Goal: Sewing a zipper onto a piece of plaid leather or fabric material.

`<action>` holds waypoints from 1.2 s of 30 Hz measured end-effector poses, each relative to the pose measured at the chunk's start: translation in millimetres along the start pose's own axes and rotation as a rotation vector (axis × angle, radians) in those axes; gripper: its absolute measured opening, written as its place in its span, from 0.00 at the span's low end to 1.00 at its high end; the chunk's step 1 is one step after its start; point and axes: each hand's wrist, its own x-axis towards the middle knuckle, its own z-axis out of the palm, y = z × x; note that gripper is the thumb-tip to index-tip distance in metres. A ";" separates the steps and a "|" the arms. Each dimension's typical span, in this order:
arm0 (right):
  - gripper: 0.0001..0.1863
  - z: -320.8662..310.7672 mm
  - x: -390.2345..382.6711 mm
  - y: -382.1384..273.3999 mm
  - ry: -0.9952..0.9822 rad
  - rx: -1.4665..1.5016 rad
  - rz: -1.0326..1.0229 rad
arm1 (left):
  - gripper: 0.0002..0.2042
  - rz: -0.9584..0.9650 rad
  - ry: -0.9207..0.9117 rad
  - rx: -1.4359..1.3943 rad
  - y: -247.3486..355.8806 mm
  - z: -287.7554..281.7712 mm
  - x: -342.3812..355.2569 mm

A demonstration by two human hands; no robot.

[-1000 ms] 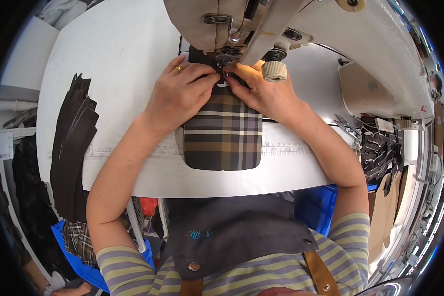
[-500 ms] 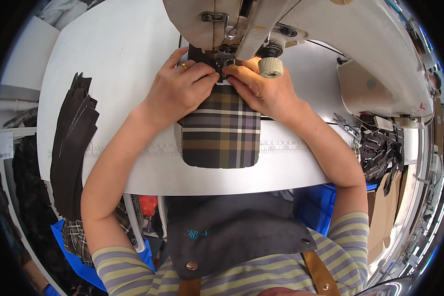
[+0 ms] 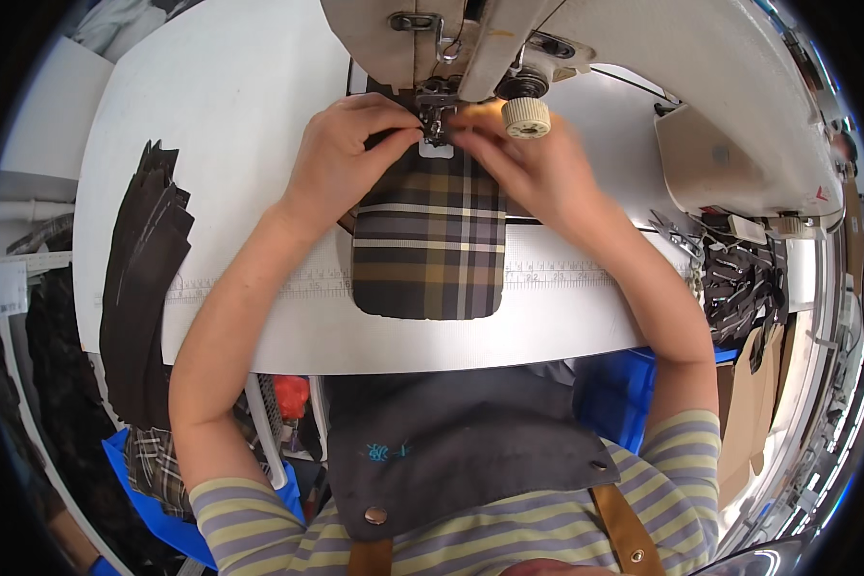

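A plaid cloth piece (image 3: pixel 427 261) with rounded near corners lies under the presser foot (image 3: pixel 437 123) of a sewing machine (image 3: pixel 634 67). On the foot's left side, my left hand (image 3: pixel 350 154) has thumb and forefinger closed in a pinch, wrist raised over the cloth's left edge. Whatever sits between those fingertips is too small to make out. My right hand (image 3: pixel 538 168) is slightly blurred, its thumb and forefinger drawn together just right of the foot. A white knob (image 3: pixel 526 118) covers part of it, and its pinched tips hide what they hold. Dark cloth shows beyond the foot.
A stack of dark cloth strips (image 3: pixel 142 288) hangs over the table's left edge. Scissors (image 3: pixel 675 233) lie at the right, beside a heap of dark pieces (image 3: pixel 744 288). Below the table are blue bins (image 3: pixel 614 398). A ruler scale (image 3: pixel 557 276) crosses the white table.
My left hand has gone from fingers spread over the cloth to a pinch beside the presser foot. The right hand's fingertips have shifted slightly away from me and to the right.
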 end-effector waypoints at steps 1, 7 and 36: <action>0.10 -11.6 -9.3 -6.2 -0.078 -0.015 0.056 | 0.06 -0.106 -0.004 -0.121 0.8 -0.3 0.3; 0.20 4.0 -52.8 -37.1 -0.123 0.077 -0.252 | 0.06 -0.123 0.022 -0.166 -0.7 0.5 0.5; 0.08 18.5 -36.1 -37.5 -0.035 -0.004 -0.450 | 0.08 -0.264 -0.100 -0.173 9.9 -11.7 12.1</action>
